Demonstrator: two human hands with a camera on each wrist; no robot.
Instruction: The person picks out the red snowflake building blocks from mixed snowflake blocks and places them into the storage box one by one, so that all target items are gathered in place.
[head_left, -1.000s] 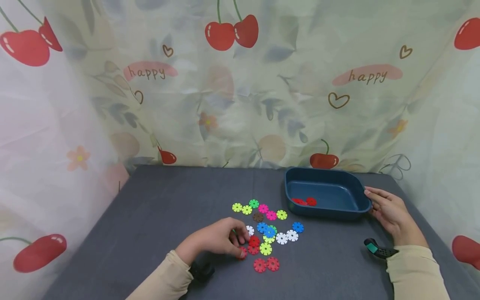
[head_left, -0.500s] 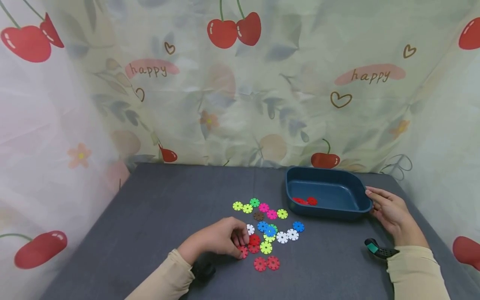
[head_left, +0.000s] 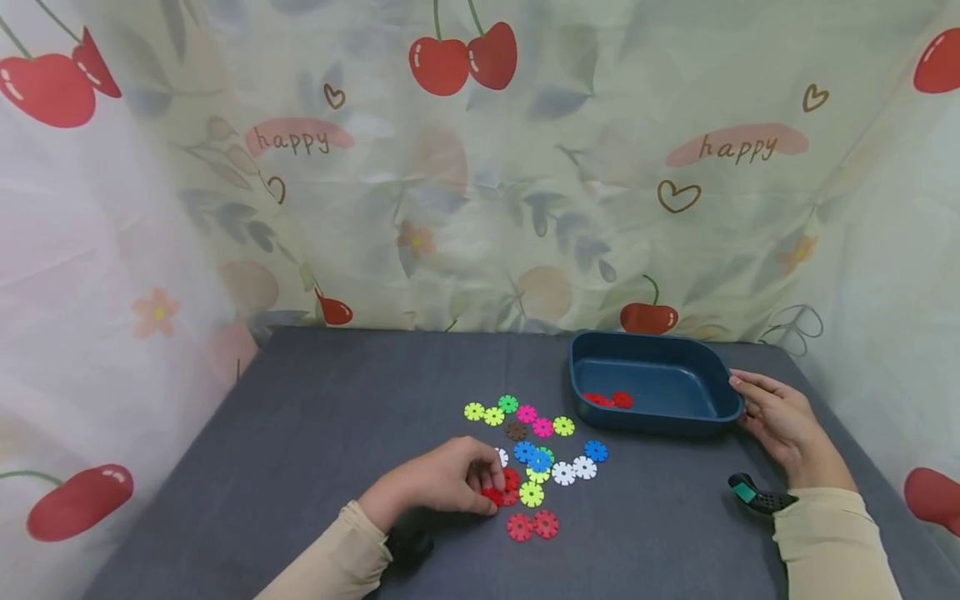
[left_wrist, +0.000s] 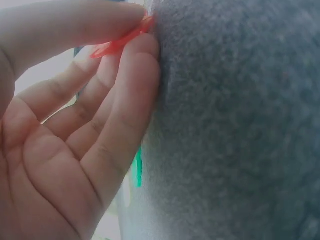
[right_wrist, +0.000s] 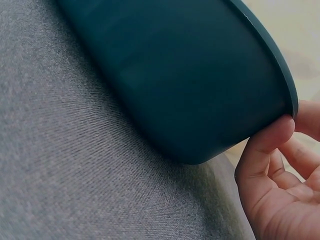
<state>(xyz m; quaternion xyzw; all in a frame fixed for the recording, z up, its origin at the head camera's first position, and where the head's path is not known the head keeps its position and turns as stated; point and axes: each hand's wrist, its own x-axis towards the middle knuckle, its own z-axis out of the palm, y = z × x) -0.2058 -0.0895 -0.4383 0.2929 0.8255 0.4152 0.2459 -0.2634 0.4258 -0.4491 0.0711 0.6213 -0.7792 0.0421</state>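
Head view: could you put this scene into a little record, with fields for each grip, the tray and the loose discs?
Left grip: pinches a red disc
Right grip: holds the tray by its right end
Tray contents: red discs, at the left end
Loose discs: red, yellow, green, blue, white, pink, brown
Surface: dark grey table
Backdrop: cherry-print cloth

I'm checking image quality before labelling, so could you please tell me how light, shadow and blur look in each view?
Head view: fairly even light, notched plastic discs fairly crisp, faint sheen inside the blue tray; left wrist view: hazy, washed out in patches, pinched red disc and grey tablecloth soft; right wrist view: tray's outer wall dark, shadow on tablecloth beneath, background blurred.
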